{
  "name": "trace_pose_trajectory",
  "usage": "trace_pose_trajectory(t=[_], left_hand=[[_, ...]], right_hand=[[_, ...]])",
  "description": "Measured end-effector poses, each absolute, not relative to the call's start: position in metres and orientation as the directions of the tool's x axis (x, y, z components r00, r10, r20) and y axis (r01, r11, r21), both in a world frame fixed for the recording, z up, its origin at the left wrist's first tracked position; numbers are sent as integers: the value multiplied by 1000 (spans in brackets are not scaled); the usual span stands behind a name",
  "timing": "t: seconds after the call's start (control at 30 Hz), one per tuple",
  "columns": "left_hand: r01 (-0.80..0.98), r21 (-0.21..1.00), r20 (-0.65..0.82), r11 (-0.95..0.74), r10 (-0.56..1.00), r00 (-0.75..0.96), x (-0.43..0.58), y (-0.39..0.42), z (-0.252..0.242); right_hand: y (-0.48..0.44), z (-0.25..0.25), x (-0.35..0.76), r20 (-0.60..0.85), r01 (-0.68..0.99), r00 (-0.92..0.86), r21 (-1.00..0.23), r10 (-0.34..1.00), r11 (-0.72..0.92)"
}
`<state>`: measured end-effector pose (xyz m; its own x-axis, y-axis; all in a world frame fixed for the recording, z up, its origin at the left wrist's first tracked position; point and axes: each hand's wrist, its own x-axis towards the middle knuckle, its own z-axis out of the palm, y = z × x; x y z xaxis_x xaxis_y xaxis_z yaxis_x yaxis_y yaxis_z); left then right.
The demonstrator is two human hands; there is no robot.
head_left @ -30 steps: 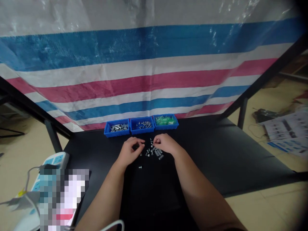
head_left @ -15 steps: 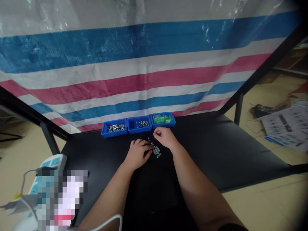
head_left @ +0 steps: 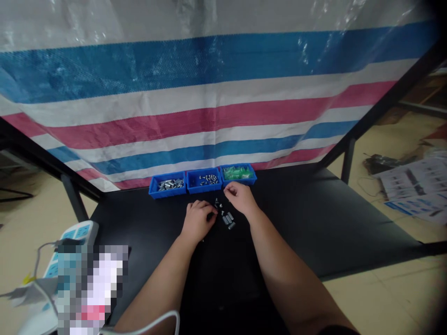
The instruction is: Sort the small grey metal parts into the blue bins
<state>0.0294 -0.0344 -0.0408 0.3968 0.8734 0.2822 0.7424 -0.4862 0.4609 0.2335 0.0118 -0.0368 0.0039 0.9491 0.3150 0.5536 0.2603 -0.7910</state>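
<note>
My left hand [head_left: 198, 219] is low over the black table, thumb and index finger brought together at the left edge of a small pile. Whatever is between those fingertips is too small to make out. Beside them lie several small screw-like metal pieces [head_left: 220, 205] and, nearer me, several short grey metal cylinders [head_left: 228, 218]. My right hand [head_left: 240, 199] is closed in a pinch to the right of the pile, just in front of the blue bins; what it holds, if anything, is hidden.
Three blue bins stand in a row at the back: one with metal cylinders [head_left: 170, 184], one with small screw-like parts [head_left: 208, 179], one with green packets [head_left: 238, 173]. Behind hangs a striped sheet [head_left: 195, 114]. A power strip [head_left: 91, 230] with cables is at the left.
My left hand has drawn slightly left off the pile, its thumb and index finger coming together, uncovering the small metal pieces. My right hand stays pinched in nearly the same place.
</note>
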Motion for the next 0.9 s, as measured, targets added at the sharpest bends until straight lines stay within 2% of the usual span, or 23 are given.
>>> trace_pose_trajectory(t=[0.1, 0.2, 0.33, 0.47, 0.57, 0.67, 0.73, 0.8, 0.9], left_hand=[[661, 581, 363, -475, 878, 312, 25, -32, -40], [503, 764, 403, -405, 908, 119, 17, -25, -43], [218, 948, 275, -233, 942, -190, 2, -11, -50], [-75, 989, 98, -128, 942, -321, -10, 0, -54], [-187, 979, 12, -84, 934, -358, -14, 1, -54], [-228, 971, -12, -76, 932, -362, -16, 0, -55], [-257, 964, -26, -75, 929, -369, -18, 1, -55], [-300, 952, -62, -58, 925, -375, -22, 1, -54], [-391, 920, -143, -11, 920, -364, -28, 4, -52]], right_hand=[[11, -38, 230, 327, 521, -26, -802, 944, 293], [9, -39, 226, 324, 467, -109, -818, 940, 336], [8, -41, 222, 289, 462, -206, -813, 935, 354], [11, -43, 213, 239, 404, -145, -871, 960, 278], [20, -46, 202, 242, 168, -21, -956, 970, 242], [27, -49, 193, 288, -5, 38, -958, 957, 288], [27, -51, 193, 302, 35, 26, -953, 953, 302], [23, -50, 199, 313, 189, -6, -932, 950, 308], [14, -47, 213, 289, 464, -113, -830, 951, 308]])
